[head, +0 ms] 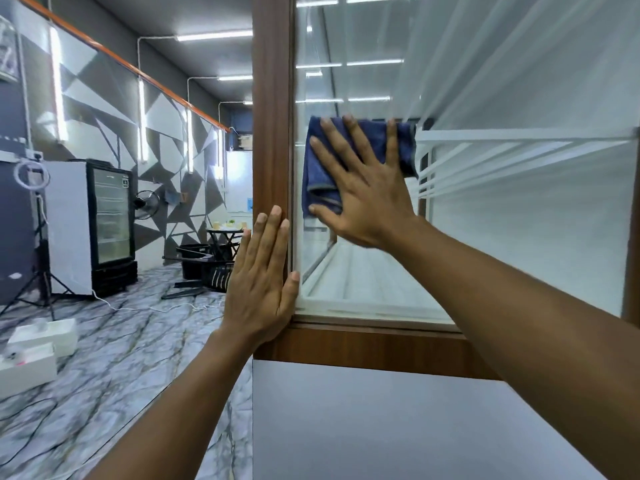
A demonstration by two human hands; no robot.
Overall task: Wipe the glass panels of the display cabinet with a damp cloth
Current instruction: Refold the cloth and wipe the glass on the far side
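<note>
The right hand (367,202) lies flat and spread wide on a blue cloth (375,135), with straight fingers pressing it against the glass panel (346,81) of the display cabinet. The thumb reaches over the cloth's lower left corner. The cloth is bunched in folds and sits in the upper left part of the pane, close to the brown wooden frame (272,98). The left hand (258,289) is also flat, its fingers straight and close together against that upright frame, and its thumb tip touches the edge of the glass low down. Behind the glass are white shelves (519,147), and strip lights are reflected in the pane. Below the frame is the cabinet's plain white base (381,427). To the left, on the marbled floor (121,341), stand a glass-door fridge (110,220), a ring light on a tripod (29,171), some white boxes (45,336) and black crates (197,258).
</note>
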